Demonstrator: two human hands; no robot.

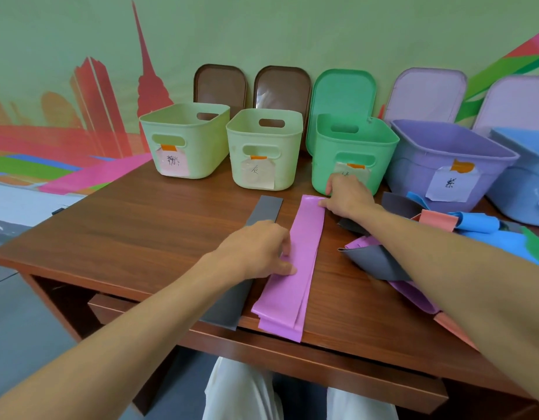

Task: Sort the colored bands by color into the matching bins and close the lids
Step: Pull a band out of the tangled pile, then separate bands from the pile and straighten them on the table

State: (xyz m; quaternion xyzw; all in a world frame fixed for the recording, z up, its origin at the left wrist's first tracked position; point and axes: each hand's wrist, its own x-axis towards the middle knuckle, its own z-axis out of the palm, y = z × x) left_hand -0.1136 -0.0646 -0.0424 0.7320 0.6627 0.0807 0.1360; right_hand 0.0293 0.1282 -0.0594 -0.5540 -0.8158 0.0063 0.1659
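A long purple band (295, 268) lies flat, folded lengthwise, on the wooden desk (140, 231), its near end hanging over the front edge. My left hand (259, 250) rests on its left edge at mid-length, thumb pressing the band. My right hand (348, 197) presses the band's far end with its fingertips. A grey band (262, 210) lies flat to the left, partly under my left arm. Open bins stand at the back: two pale green (186, 140) (265, 147), a green one (353, 147), a purple one (450, 159), a blue one (522, 183).
A heap of grey, blue, salmon, purple and green bands (444, 234) lies at the right under my right arm. Lids lean against the wall behind the bins: two brown (221, 83), one green (342, 92), two lilac (425, 92). Each bin carries a paper label.
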